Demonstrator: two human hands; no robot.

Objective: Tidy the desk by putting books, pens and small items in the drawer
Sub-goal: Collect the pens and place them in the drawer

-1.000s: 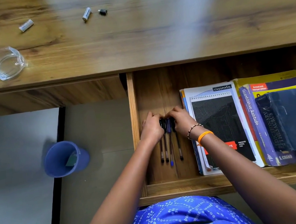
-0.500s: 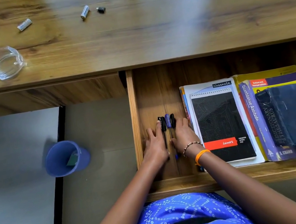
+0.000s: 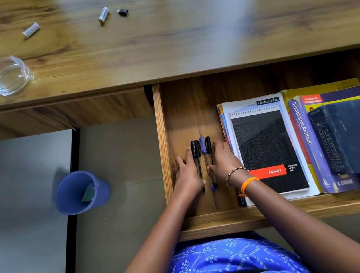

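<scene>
The left hand lies flat on the floor of the open drawer, fingers loosely spread and gripping nothing, its inner edge pressed against the outermost black pen. Just to its right lie the pens, four side by side with caps pointing away from the person and tips toward the body, so their long axis runs straight along the line of both forearms. On their other side the right hand mirrors the first: open, fingers extended, thumb touching the pen barrels, holding nothing. Further right of that hand, the books are stacked flat in the drawer. The small items, batteries among them, lie well forward of both hands on the desk. I'd judge either hand could reach up for them, the left being nearer the left-side ones.
</scene>
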